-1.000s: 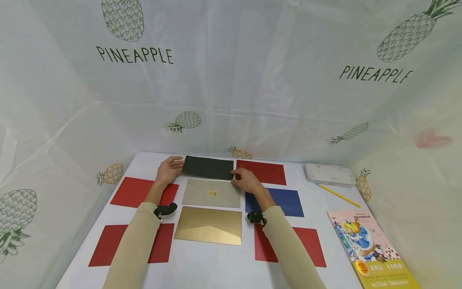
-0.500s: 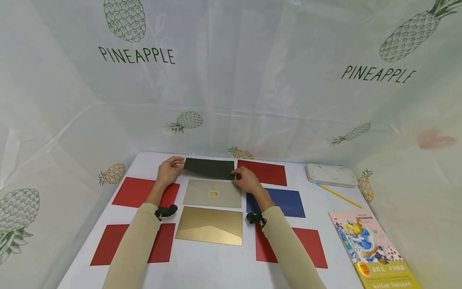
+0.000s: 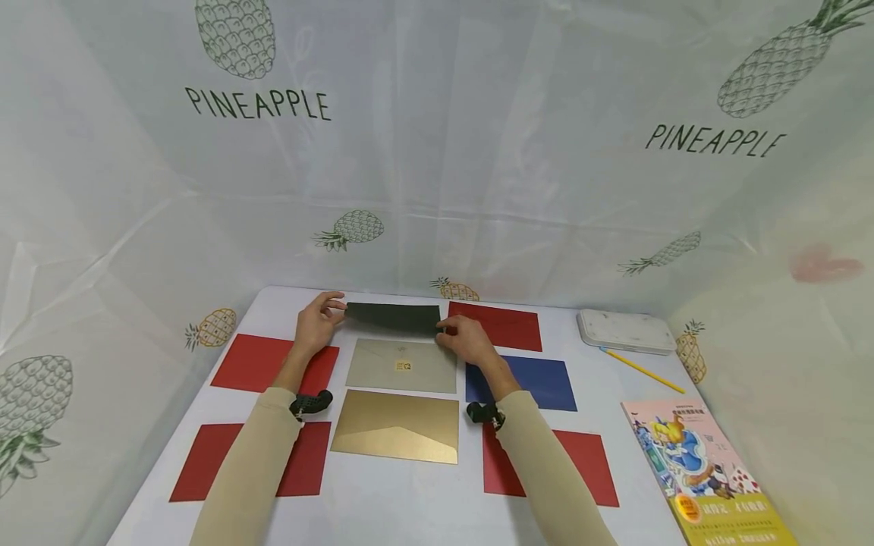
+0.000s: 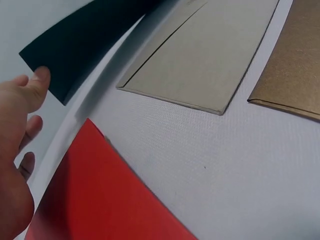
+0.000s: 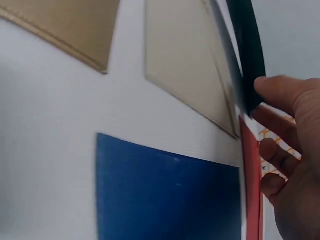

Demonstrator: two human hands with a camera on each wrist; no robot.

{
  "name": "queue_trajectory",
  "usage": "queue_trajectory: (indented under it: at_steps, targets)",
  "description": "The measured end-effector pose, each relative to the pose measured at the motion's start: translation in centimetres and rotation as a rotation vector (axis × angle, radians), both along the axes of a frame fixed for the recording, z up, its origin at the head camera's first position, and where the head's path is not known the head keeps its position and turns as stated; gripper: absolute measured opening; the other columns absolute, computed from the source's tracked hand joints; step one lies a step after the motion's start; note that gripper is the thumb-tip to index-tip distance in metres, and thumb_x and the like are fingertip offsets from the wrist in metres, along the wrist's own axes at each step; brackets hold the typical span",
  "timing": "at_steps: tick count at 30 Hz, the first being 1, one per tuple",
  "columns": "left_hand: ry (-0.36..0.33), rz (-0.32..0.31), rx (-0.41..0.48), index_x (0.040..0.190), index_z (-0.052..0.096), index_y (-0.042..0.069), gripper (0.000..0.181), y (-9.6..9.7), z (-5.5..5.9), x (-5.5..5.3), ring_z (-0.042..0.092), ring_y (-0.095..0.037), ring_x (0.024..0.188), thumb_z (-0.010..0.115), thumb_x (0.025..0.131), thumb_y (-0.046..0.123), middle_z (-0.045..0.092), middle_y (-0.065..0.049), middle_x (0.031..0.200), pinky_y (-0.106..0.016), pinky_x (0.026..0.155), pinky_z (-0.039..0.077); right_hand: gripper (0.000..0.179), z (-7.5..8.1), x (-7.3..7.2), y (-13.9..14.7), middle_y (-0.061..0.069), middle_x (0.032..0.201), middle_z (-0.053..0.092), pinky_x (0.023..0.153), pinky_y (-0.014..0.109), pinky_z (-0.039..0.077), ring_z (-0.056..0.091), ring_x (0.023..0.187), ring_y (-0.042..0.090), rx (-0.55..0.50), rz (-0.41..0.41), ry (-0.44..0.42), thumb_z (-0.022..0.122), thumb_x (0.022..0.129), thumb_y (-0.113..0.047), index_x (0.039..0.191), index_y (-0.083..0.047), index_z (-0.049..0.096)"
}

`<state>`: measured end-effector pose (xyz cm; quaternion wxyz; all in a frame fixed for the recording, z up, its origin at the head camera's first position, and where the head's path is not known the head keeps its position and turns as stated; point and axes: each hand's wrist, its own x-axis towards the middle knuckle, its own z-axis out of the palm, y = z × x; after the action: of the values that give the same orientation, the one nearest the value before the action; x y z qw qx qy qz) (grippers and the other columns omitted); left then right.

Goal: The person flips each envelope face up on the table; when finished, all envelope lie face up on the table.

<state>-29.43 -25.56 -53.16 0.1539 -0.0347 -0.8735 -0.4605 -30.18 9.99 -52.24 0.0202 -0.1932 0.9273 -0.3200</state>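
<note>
Pinches dk green sheet (image 3: 394,316) at opp. ends w/ L hand (image 3: 316,324) & R hand (image 3: 468,340), near frame ctr (above grey card (image 3: 375,371)).

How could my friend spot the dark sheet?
Look at the white table, near its far edge. The dark sheet is held there between the left hand and right hand. Unlike the nearby grey sheet and red sheet, it is almost black.
</note>
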Motion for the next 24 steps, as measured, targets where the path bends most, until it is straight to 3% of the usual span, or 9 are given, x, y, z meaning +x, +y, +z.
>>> queue_trajectory:
  at_steps: [4,10,16,24]
  targets:
    - [0.003,0.035,0.045,0.130,0.063,0.014,0.040,-0.2,0.1,0.2,0.055,-0.020,0.086,0.074,0.092,0.009,0.075,-0.007,0.105,-0.028,0.070,0.039,0.023,0.7,0.0,0.0,0.000,0.110,0.073,0.075,0.034,0.056,0.066,0.094,0.017,-0.108,-0.050,0.012,0.070,0.095,-0.029,0.115,-0.018,0.075]
    - [0.106,0.080,0.067,0.118,0.070,0.014,0.027,0.0,-0.2,0.4,0.055,-0.016,0.085,0.076,0.091,0.017,0.075,-0.007,0.099,-0.027,0.074,0.039,0.013,1.6,0.0,-0.3,-0.004,0.084,0.074,0.061,0.029,0.051,0.064,0.075,0.013,-0.244,-0.121,0.110,0.070,0.095,-0.033,0.101,-0.022,0.073]
    - [0.138,0.092,0.112,0.113,0.072,0.010,0.024,0.3,0.1,0.6,0.052,-0.018,0.085,0.076,0.091,0.020,0.074,-0.009,0.101,-0.030,0.074,0.037,0.011,2.0,0.3,-0.7,-0.003,0.094,0.075,0.060,0.029,0.049,0.065,0.078,0.016,-0.278,-0.199,0.167,0.069,0.096,-0.027,0.105,-0.020,0.072]
    - [0.130,0.104,0.072,0.107,0.073,0.012,0.018,0.2,0.1,0.6,0.050,-0.018,0.082,0.075,0.092,0.022,0.074,-0.010,0.103,-0.030,0.071,0.035,0.018,2.1,0.2,-1.3,0.001,0.105,0.075,0.076,0.036,0.056,0.067,0.093,0.021,-0.333,-0.246,0.151,0.069,0.096,-0.026,0.112,-0.016,0.070]
